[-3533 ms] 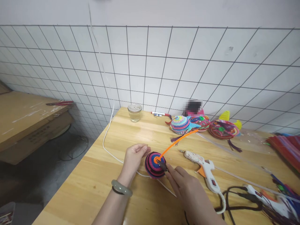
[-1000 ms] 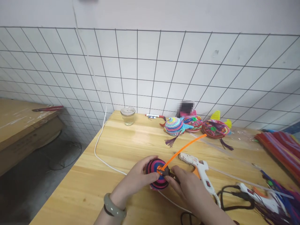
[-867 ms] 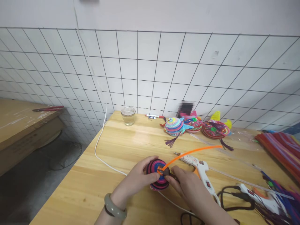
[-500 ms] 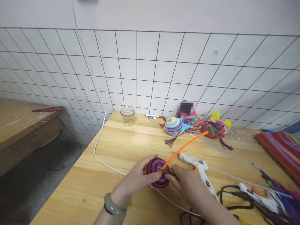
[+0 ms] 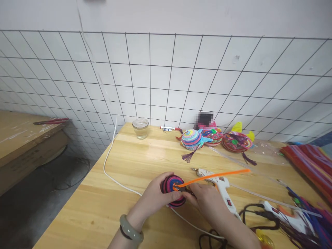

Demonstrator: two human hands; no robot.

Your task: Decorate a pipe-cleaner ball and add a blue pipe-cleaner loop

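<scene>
My left hand (image 5: 157,195) is closed around a round striped ball (image 5: 178,202) wound in pink, black and blue, its thumb across the near side. In my right hand (image 5: 204,200) is a pair of dark pliers (image 5: 183,188), mostly hidden by the fingers, with the jaws at the top of the ball. An orange pipe cleaner (image 5: 215,177) rises from that spot. Its long free end points right, above my right hand and across a white glue gun (image 5: 220,186) lying on the table.
Several colourful stuffed fish-like crafts (image 5: 191,139) sit along the wall, near a marker (image 5: 169,128). A glass of water (image 5: 140,128) stands at the back left. To the right lie a second glue gun (image 5: 290,216), cables, and striped cloth (image 5: 308,162). A white cord (image 5: 110,173) crosses the table.
The orange pipe cleaner has swung down to the right, from a steep slant to nearly level. Both hands stay at the ball, with my right hand shifted slightly.
</scene>
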